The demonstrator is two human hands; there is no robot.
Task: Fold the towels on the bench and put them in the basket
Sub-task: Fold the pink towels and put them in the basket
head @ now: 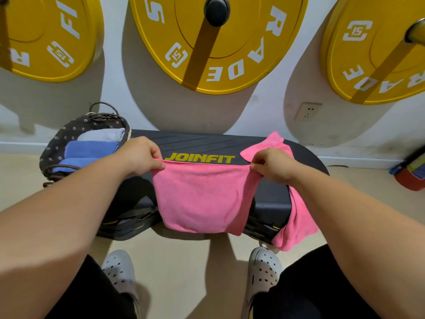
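Observation:
A pink towel [202,199] hangs doubled in front of the dark bench [207,143], its top edge stretched taut between my hands. My left hand [142,155] pinches the left top corner and my right hand [273,164] pinches the right one. A second pink towel [296,217] lies over the bench's right end and droops down its front. At the bench's left end stands a dark flower-print basket [57,143] holding folded blue towels [92,148] and a pale one [103,134].
Three yellow weight plates [218,54] hang on the white wall behind the bench, above a wall socket [307,111]. A red and blue object [411,173] sits on the floor at right. My feet in white clogs [119,268] stand on the beige floor before the bench.

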